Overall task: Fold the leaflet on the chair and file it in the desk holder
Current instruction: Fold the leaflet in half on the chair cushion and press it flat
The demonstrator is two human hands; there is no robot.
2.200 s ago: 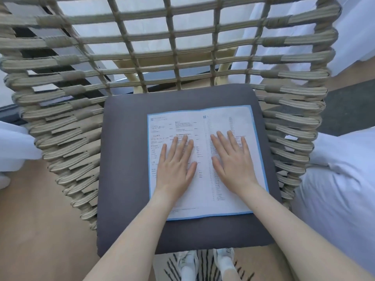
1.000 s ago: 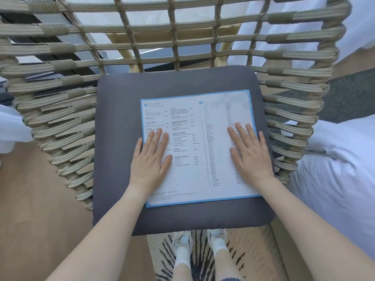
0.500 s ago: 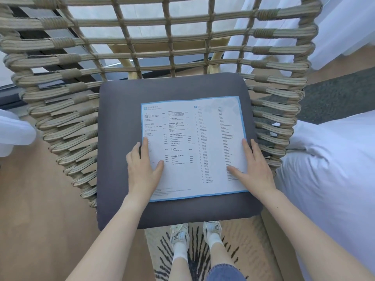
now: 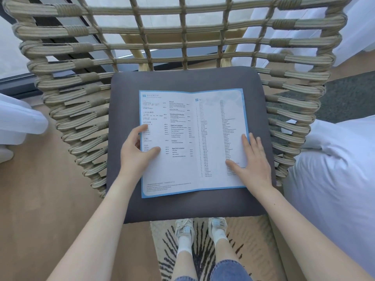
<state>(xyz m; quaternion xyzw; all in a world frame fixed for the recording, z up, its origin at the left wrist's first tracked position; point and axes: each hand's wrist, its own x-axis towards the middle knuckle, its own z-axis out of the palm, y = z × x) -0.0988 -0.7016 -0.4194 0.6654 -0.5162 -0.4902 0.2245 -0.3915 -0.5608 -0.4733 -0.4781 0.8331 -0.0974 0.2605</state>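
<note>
A woven rope chair (image 4: 85, 63) is seen from above, with a dark grey cushion (image 4: 125, 94) laid on its seat. The leaflet (image 4: 194, 142), white with a pale blue border and printed with columns of small text, is spread open and flat on the cushion, a faint centre crease running down its middle. Its left edge is gripped by the left hand (image 4: 135, 153): the thumb is laid on top of the page and the fingers are curled at the paper's edge, in a loose pinch, though it cannot be told whether the fingertips are tucked beneath the sheet. The right hand (image 4: 253, 161) is placed at the leaflet's right edge, fingers held straight and close together, with the thumb spread out onto the printed page and the other fingers resting along the border and the cushion beside it. Both bare forearms are extended in from the lower corners. Below the seat's front edge, two white shoes (image 4: 203, 228) are visible on a striped rug (image 4: 162, 250). White bedding (image 4: 334, 169) is seen to the right of the chair.
</note>
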